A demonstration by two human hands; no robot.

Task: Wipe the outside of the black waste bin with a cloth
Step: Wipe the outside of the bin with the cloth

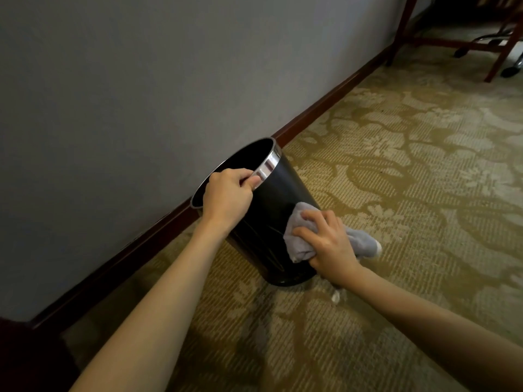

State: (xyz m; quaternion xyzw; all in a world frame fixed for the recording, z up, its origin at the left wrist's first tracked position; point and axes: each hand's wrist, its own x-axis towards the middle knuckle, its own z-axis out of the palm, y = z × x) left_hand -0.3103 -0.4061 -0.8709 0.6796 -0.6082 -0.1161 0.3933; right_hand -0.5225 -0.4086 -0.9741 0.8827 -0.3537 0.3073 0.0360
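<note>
1. One black waste bin (271,205) stands on the patterned carpet (396,171), tipped so its open mouth leans toward the grey wall (113,80) and skirting board (325,106); only its base edge appears to touch the carpet.
2. Around the bin's mouth runs a shiny metal rim (268,165). The left hand (226,196) grips that rim from above, fingers curled over the edge and thumb on the outside, holding the bin at its tilt.
3. Low on the bin's outer wall, near the base, the right hand (328,241) presses a grey cloth (300,239) against the black surface, fingers bent round the bunched cloth; a loose end trails off on the side away from the wall.
4. Judging by this, the wiping step is under way on the side of the bin facing the person.
5. Next, the cloth likely needs to travel up toward the rim or round the wall, while the left hand turns the bin to bring unwiped surface into reach.
6. Well beyond the bin, along the wall, stand wooden furniture legs (402,26).
</note>
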